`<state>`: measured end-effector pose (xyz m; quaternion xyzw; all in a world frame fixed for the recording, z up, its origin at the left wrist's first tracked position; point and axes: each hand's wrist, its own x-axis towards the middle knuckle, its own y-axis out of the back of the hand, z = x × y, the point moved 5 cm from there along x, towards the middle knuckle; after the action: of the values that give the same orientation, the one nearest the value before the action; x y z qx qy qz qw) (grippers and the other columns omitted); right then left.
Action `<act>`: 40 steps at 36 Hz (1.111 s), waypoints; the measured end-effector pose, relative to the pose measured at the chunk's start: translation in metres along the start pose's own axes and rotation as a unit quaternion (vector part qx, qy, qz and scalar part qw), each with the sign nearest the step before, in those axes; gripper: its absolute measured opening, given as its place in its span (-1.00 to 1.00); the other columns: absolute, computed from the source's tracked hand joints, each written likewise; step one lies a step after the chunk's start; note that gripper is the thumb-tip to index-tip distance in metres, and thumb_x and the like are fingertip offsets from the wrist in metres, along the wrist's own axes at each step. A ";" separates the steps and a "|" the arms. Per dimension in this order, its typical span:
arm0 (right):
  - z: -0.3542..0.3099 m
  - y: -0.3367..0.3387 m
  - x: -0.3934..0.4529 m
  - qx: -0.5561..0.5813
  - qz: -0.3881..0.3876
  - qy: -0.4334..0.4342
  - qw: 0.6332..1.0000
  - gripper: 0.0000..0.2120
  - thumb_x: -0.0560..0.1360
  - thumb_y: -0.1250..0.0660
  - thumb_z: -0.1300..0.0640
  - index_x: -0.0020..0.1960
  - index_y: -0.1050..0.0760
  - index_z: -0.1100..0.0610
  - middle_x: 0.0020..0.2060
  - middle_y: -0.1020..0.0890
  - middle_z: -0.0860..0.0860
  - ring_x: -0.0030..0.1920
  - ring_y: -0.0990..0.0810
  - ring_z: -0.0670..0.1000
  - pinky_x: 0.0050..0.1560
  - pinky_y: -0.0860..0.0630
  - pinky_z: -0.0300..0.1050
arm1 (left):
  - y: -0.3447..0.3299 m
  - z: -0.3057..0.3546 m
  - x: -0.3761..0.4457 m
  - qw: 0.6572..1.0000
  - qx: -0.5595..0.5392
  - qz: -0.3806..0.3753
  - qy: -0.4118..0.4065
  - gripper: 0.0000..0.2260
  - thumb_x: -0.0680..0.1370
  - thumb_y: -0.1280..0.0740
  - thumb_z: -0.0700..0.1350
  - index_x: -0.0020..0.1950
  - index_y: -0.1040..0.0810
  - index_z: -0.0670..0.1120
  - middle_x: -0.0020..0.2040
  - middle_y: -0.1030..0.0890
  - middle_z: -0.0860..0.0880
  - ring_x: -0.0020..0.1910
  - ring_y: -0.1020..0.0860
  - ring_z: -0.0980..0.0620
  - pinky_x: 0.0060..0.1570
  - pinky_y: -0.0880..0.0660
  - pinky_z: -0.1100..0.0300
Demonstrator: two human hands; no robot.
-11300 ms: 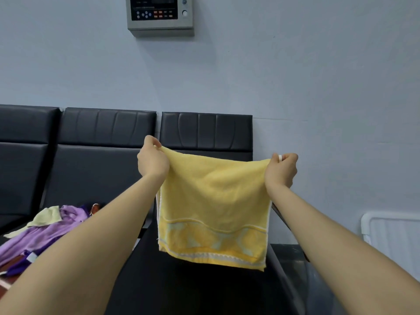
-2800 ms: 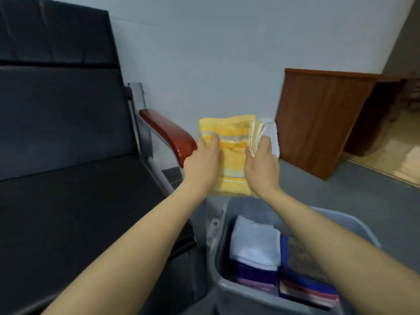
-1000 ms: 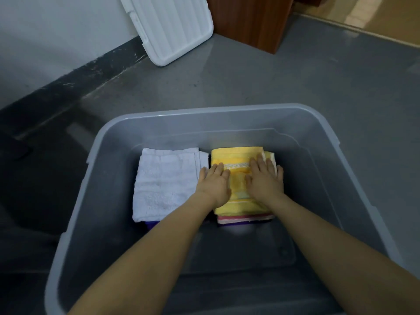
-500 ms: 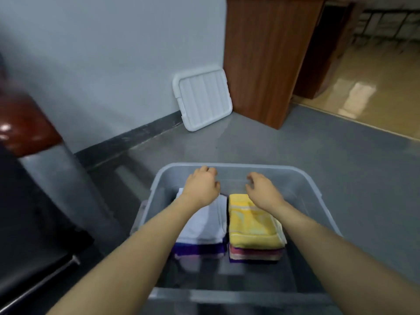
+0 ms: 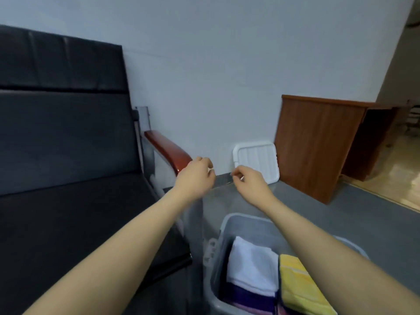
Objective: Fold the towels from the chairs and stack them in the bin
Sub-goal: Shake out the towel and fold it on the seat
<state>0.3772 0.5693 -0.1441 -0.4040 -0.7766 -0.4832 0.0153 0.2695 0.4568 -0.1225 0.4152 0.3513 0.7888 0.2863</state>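
Grey plastic bin (image 5: 223,226) stands on the floor just beside the black chair (image 5: 68,178), at the end with the wooden armrest (image 5: 169,148). Inside it, two stacks sit side by side: a white towel (image 5: 251,267) tops the left stack, a yellow towel (image 5: 300,285) tops the right, with purple and pink folded edges showing beneath. Both top towels lie flat and square.

Left hand (image 5: 195,176) and right hand (image 5: 251,184) are raised in front of the wall, well above the bin, fingers loosely curled and holding nothing. The frame is blurred at the fingertips, so the exact finger pose is uncertain.

A white lid (image 5: 256,162) leans against the wall next to a brown cabinet (image 5: 318,144).

Assessment: the yellow towel appears placed, and the step in hand is fetching another towel. No unfolded towel shows on the visible seat, so the search should go to the other chairs. To do this well: take one towel only, grip it by two adjacent corners, and shake it flat before folding. Match the fold to the stacks' footprint so the next piece sits level on the lower stack.
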 end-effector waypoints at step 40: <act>-0.557 -0.426 -0.083 0.191 -0.340 0.380 0.839 -0.80 0.53 -0.19 0.20 0.05 -0.56 0.10 0.04 -0.59 -0.01 0.06 -0.54 0.05 0.11 -0.48 0.01 | 0.336 -0.451 -0.344 0.806 0.233 0.181 0.513 -0.85 0.50 -0.18 -0.20 -0.21 -0.49 -0.19 -0.11 -0.61 -0.17 -0.10 -0.57 -0.19 -0.27 -0.37 0.12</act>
<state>-0.0448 0.0058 -0.1958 0.1116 -0.8750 -0.4161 0.2208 -0.0012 -0.1396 -0.1973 0.0606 0.5383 0.8191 -0.1886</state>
